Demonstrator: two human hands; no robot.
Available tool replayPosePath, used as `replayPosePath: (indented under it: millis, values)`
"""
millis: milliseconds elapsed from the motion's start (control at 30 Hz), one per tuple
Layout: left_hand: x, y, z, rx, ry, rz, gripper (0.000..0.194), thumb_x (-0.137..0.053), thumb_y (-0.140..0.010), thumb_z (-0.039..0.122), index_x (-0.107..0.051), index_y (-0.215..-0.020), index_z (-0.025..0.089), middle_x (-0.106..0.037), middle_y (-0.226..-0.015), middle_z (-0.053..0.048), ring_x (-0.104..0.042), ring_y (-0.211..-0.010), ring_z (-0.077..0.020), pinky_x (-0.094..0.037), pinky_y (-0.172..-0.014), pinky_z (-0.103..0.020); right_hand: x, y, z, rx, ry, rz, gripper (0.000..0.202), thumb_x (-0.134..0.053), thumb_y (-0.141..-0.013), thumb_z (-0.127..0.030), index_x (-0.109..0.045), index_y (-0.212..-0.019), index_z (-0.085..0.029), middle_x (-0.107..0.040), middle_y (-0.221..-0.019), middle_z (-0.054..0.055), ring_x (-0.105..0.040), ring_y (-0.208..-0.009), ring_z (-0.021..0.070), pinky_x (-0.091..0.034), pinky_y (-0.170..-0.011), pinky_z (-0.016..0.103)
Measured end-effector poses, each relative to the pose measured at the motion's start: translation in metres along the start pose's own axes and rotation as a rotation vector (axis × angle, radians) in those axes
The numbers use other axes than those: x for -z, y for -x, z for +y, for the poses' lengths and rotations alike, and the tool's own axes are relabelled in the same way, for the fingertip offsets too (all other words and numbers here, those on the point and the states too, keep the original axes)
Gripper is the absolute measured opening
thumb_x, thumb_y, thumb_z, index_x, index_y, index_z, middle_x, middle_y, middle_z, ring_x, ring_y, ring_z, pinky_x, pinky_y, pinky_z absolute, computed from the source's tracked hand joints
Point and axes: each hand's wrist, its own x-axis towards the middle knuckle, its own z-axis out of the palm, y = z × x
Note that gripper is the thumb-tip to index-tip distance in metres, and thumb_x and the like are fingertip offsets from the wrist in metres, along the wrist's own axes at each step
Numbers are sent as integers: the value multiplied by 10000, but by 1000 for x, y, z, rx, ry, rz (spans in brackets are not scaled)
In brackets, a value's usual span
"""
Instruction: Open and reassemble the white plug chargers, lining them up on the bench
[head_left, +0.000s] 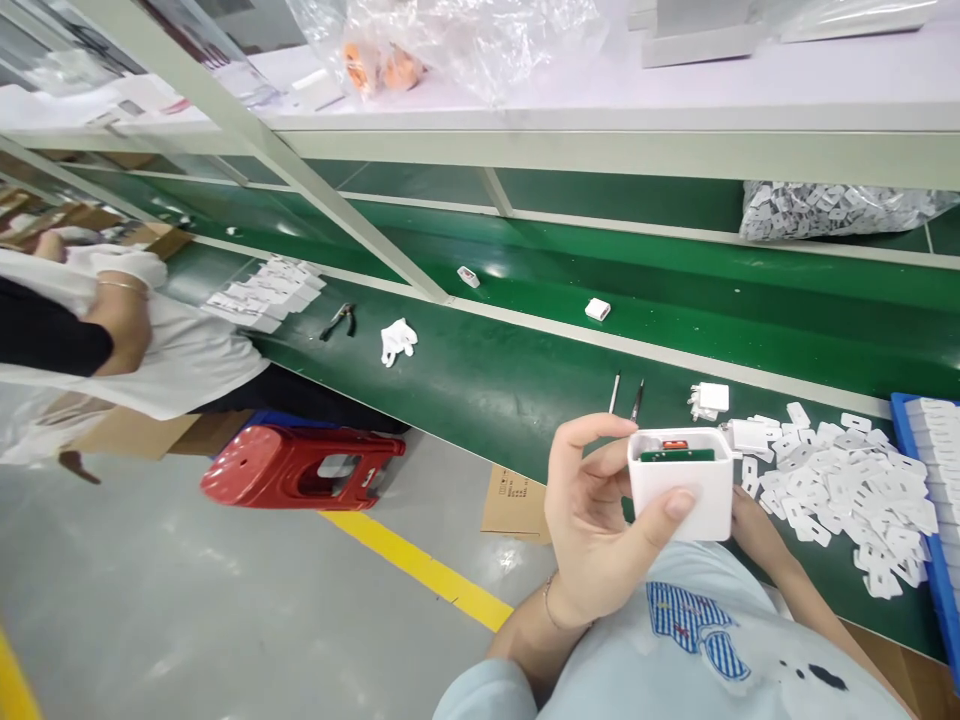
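Note:
My left hand point(600, 510) is closed around a white charger housing point(684, 495), lifted close to the camera. The housing's open end faces up, showing a green circuit board point(679, 455) and a small orange-red part inside. Lower and behind it, my right hand point(754, 530) is beside a pile of small white plastic plates point(855, 490); the housing hides its fingers. Another white charger piece point(750, 436) appears just right of the housing, at the pile's edge. A further white charger point(711, 398) sits on the green table behind.
Two thin tools point(637, 400) lie on the table point(480, 390). A blue tray point(930, 540) of white parts stands at right. Two housings lie in the green channel point(525, 285). At left are pliers point(341, 320), a white glove point(398, 341), a co-worker's arm point(124, 320) and a red stool point(292, 467).

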Motion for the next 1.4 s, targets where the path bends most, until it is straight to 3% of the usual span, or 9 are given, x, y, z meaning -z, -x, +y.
replayPosePath:
  millis: [167,333,500,733,833,1000,1133,1233,1400]
  values:
    - [4,0,-4,24,-66,73,340,-763,-751,273,-542,-1002,213,-686,-697,42,-654,-549,-99,-520,-479,-149,-10,4,5,-189,-219,-86,398,-333,-938,-479,-556,-814,-173,-650,-718,77,-623,-609,184,-514,-589,328]
    - [11,1,-16,161,-111,96,367,-787,-722,306,-548,-983,210,-694,-696,36,-676,-571,-124,-518,-455,-147,-1,3,-5,-276,-331,-69,462,-196,-974,-476,-518,-1036,-151,-687,-832,105,-639,-604,167,-495,-517,284]
    - [17,4,-42,442,-164,34,462,-796,-706,335,-567,-1089,218,-719,-816,-7,-694,-711,-139,-566,-578,-179,20,8,-13,-247,-183,23,303,-449,-880,-384,-585,-1074,-195,-660,-1018,131,-632,-945,280,-507,-826,457]
    - [26,14,-90,622,-144,-99,436,-800,-669,395,-653,-1011,169,-715,-1011,-94,-678,-943,-225,-584,-744,-281,64,-36,2,-150,-41,230,658,-572,-825,-347,-344,-1410,-151,-310,-1509,151,-178,-1437,323,-206,-1160,541]
    - [23,15,-90,623,-130,-140,433,-795,-676,386,-649,-1019,165,-716,-1002,-96,-679,-923,-218,-582,-728,-282,73,-56,17,-76,-57,188,511,-617,-807,-330,-500,-1282,-184,-437,-1452,106,-213,-1441,304,-278,-1145,508]
    - [19,7,-100,614,-120,-181,426,-792,-687,361,-644,-1032,160,-707,-1035,-104,-673,-961,-221,-572,-759,-288,77,-62,22,-20,-65,227,253,-437,-932,-322,-626,-1057,-209,-561,-1334,84,-348,-1392,241,-376,-1096,450]
    - [30,1,-153,619,-92,-6,525,-832,-605,386,-644,-1026,135,-694,-1075,-136,-645,-1045,-270,-546,-843,-330,68,-58,5,16,0,241,380,-416,-903,-217,-552,-1256,-189,-465,-1417,120,-253,-1431,283,-302,-1123,552]
    - [55,6,-195,613,-112,157,598,-825,-586,425,-599,-1056,134,-667,-1136,-157,-622,-1093,-286,-529,-881,-363,50,-56,-18,103,49,168,425,-354,-906,-161,-529,-1292,-180,-452,-1421,105,-261,-1426,256,-287,-1149,524]
    - [115,29,-218,626,-170,362,635,-809,-586,445,-559,-1084,140,-644,-1165,-165,-628,-1065,-281,-530,-870,-395,8,-78,-57,214,143,-45,444,-361,-891,-138,-535,-1299,-163,-506,-1361,113,-423,-1313,246,-378,-1101,445]
